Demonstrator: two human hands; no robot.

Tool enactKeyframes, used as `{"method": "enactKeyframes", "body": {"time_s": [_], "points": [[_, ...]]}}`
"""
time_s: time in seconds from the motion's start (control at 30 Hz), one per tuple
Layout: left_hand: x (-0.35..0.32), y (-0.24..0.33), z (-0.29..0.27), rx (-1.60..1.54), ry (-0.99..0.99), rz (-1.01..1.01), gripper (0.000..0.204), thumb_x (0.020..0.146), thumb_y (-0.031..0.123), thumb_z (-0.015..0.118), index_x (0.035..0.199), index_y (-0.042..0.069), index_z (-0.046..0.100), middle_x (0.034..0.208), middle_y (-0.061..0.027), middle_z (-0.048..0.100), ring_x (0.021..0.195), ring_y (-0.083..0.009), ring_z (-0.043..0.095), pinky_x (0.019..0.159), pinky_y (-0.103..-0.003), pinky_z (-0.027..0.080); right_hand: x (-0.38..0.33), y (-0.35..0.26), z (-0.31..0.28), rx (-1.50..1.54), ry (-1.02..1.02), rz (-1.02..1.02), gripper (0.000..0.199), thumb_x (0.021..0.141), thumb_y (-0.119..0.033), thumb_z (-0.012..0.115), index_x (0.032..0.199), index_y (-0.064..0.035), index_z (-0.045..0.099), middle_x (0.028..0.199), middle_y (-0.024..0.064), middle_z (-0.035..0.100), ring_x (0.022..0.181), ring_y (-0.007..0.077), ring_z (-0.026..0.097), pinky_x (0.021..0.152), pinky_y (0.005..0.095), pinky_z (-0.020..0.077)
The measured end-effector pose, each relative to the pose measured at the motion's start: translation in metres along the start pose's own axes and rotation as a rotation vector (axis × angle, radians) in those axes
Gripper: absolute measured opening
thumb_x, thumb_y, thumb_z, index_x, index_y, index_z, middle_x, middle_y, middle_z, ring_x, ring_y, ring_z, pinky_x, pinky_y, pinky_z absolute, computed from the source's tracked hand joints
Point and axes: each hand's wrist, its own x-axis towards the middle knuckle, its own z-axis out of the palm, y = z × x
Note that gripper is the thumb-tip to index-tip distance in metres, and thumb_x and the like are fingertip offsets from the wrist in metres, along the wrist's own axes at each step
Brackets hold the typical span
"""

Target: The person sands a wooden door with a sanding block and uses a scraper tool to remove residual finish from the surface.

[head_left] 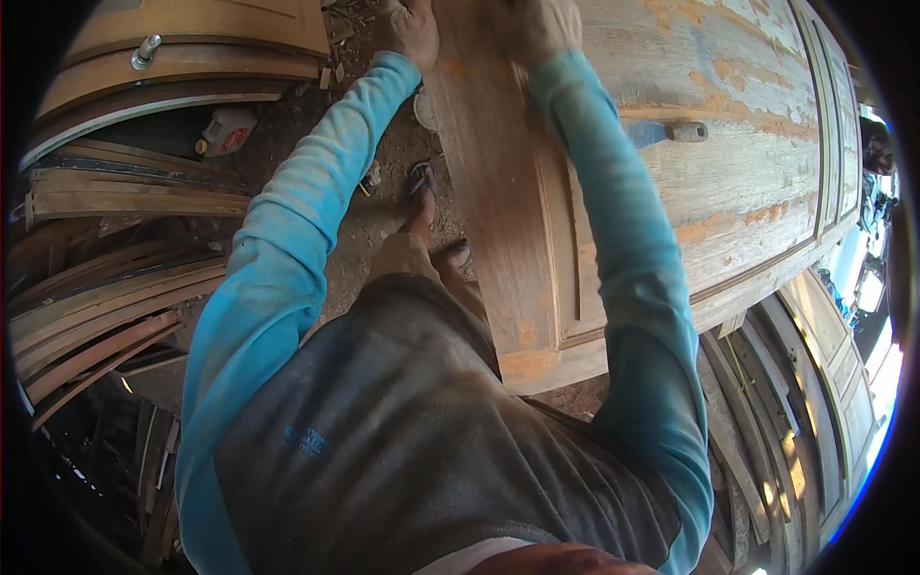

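A wooden panel door (489, 201) lies flat in front of me and to my right, its surface partly bare wood and partly patched with orange-brown filler. My left hand (412, 36) is beside the door's left edge at the top of the view. Its fingers are mostly cut off there, so what they grip, if anything, is hidden. Over the door's left part is my right hand (551, 31), blurred, its fingers beyond the upper rim. A putty knife (663, 133) with a broad blade rests on the door, right of my right forearm.
At the left lie stacked wooden boards (134, 203), a white jug (227, 130) and another wooden door (206, 62) with a metal bolt-like piece (146, 52) on it. More planks (752, 412) lean at the lower right. Debris litters the dirt floor (383, 192) around my feet.
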Motion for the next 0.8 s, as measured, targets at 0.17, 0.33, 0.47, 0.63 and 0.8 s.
{"method": "enactKeyframes", "body": {"time_s": [0.17,0.33,0.47,0.63,0.8], "points": [[0.003,0.011,-0.005,-0.115,-0.028,0.084,0.066,0.102,0.051,0.047,0.137,-0.004,0.053,0.129,-0.0304,0.063,0.123,-0.0454,0.059,0.104,-0.048,0.045,0.051,0.004,0.015,-0.016,0.016,-0.040,0.022,0.088,-0.029,0.067,0.090,-0.0075,0.066,0.091,0.0191,0.065,0.087,0.0419,0.065,0.075,0.0491,0.0514],[0.001,0.008,-0.012,-0.190,-0.172,-0.037,0.071,0.102,0.053,0.047,0.141,-0.006,0.049,0.129,-0.0299,0.063,0.124,-0.0444,0.059,0.105,-0.046,0.045,-0.152,-0.019,-0.070,0.010,-0.076,-0.004,0.016,0.091,-0.018,0.071,0.104,-0.0078,0.072,0.092,0.0135,0.066,0.079,0.0335,0.069,0.071,0.0432,0.0561],[-0.011,0.031,-0.003,-0.205,-0.039,-0.064,0.070,0.104,0.052,0.045,0.145,-0.006,0.044,0.135,-0.0295,0.060,0.124,-0.0450,0.059,0.105,-0.048,0.046,-0.317,-0.039,-0.145,0.052,-0.178,0.159,0.024,0.086,-0.003,0.075,0.110,-0.0076,0.073,0.093,0.0144,0.067,0.076,0.0295,0.069,0.066,0.0389,0.0557],[-0.005,0.030,-0.013,-0.174,-0.041,-0.050,0.061,0.106,0.046,0.043,0.139,-0.004,0.049,0.131,-0.0297,0.062,0.116,-0.0477,0.063,0.100,-0.052,0.050,-0.271,-0.038,-0.119,0.108,-0.067,0.113,0.023,0.087,-0.002,0.073,0.110,-0.0078,0.073,0.089,0.0126,0.067,0.074,0.0288,0.067,0.065,0.0391,0.0541],[-0.005,0.023,-0.010,-0.195,-0.059,-0.059,0.063,0.106,0.046,0.046,0.141,-0.006,0.048,0.137,-0.0334,0.056,0.124,-0.0463,0.059,0.104,-0.049,0.048,-0.114,-0.021,-0.053,0.119,-0.040,0.088,0.012,0.091,-0.014,0.068,0.102,-0.0096,0.070,0.093,0.0132,0.066,0.083,0.0368,0.067,0.071,0.0456,0.0544]]}}
